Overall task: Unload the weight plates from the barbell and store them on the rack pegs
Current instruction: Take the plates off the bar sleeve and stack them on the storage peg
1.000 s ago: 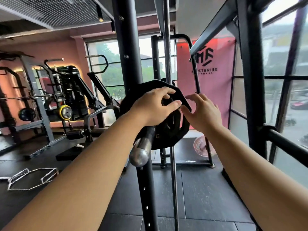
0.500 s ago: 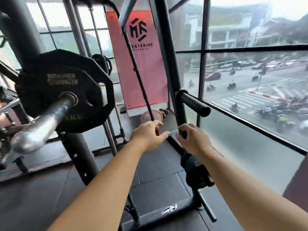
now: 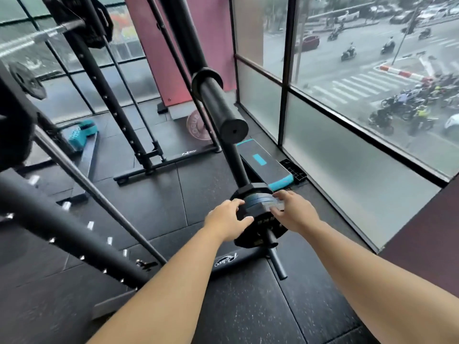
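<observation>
A: Right, biggest first: rack upright (image 3: 188, 45) runs down the middle, w/ the thick upper peg (image 3: 218, 105) bare and pointing at us.

B: And the stack?

A: Low on the same upright, on the lower peg (image 3: 269, 238). Several black weight plates (image 3: 258, 202) sit there, edge-on to the camera. Left hand (image 3: 227, 220) is on the near left rim, right hand (image 3: 294, 213) on the right rim. Fingers (image 3: 280, 194) of both are curled over the plate edges, so closed on the stack, not spread wide.

B: Step in hand?

A: Looks like seating a plate flush vs the others. I'd say push evenly w/ both palms along the peg's line, keep it square so the bore doesn't bind, and get fingertips out from between plates before it closes up. Pinch risk is the main thing.

B: Still to do?

A: Barbell (image 3: 37, 37) top left carries one large plate (image 3: 82, 18), so prob not finished.

B: Anything in the way?

A: Upper peg hangs right over the work, head-bump when standing. Step platform (image 3: 263, 165) lies on the floor just behind the stack, rack foot (image 3: 231, 260) just beside the left wrist, glass wall (image 3: 347, 150) near on the right. Blue block (image 3: 79, 134) is well apart, no bother.
</observation>
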